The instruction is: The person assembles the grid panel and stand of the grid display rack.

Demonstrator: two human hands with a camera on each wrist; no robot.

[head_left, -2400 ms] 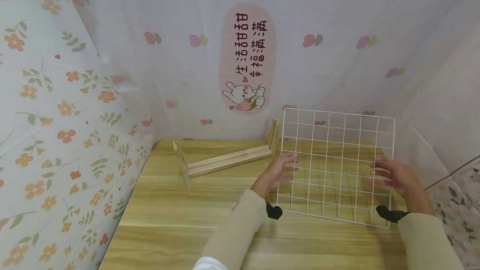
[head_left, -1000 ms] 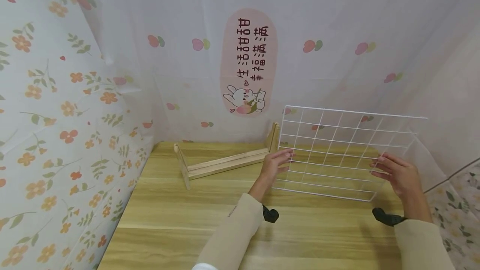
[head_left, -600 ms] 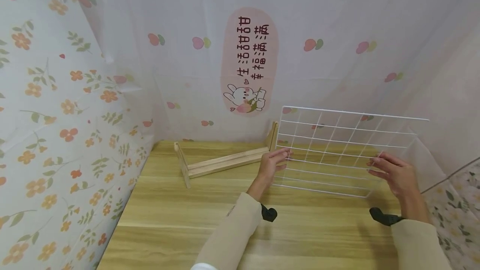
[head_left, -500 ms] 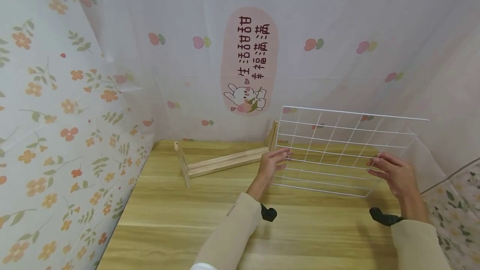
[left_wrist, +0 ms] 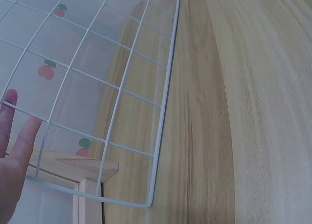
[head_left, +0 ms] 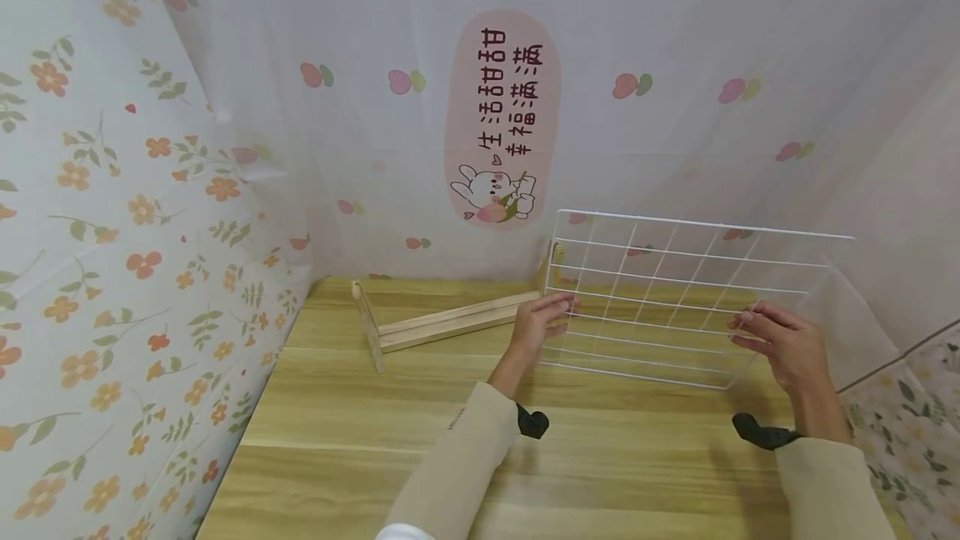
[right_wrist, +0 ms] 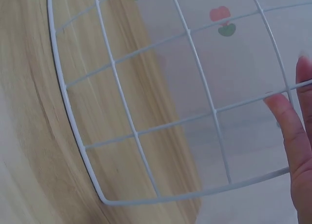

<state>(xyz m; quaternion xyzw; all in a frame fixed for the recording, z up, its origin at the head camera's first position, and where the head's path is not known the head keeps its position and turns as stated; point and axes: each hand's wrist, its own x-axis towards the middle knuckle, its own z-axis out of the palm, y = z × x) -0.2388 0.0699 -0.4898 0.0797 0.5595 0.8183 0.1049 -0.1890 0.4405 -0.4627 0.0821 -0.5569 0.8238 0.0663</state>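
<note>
Held up between both hands is a white wire grid panel (head_left: 675, 304), slanted over the table. At its left edge my left hand (head_left: 531, 329) grips the frame, fingers reaching onto the wires; two fingertips of that hand (left_wrist: 18, 158) show at the wires in the left wrist view. My right hand (head_left: 797, 350) holds the opposite edge with thumb and fingers. Close to the wires in the right wrist view are the fingers (right_wrist: 287, 126) of that hand. A wooden stand (head_left: 459, 323) with two uprights joined by a bar lies left of the panel, its right upright partly behind it.
The wood-grain table (head_left: 375, 457) meets a white printed curtain (head_left: 375, 173) at the back. A floral cloth (head_left: 142, 273) hangs on the left. Each wrist carries a black mount (head_left: 534, 423).
Since the earliest frame the panel has tipped and turned, its lower edge rising away from me. Lately both hands and panel have shifted slightly left. The stand stays put.
</note>
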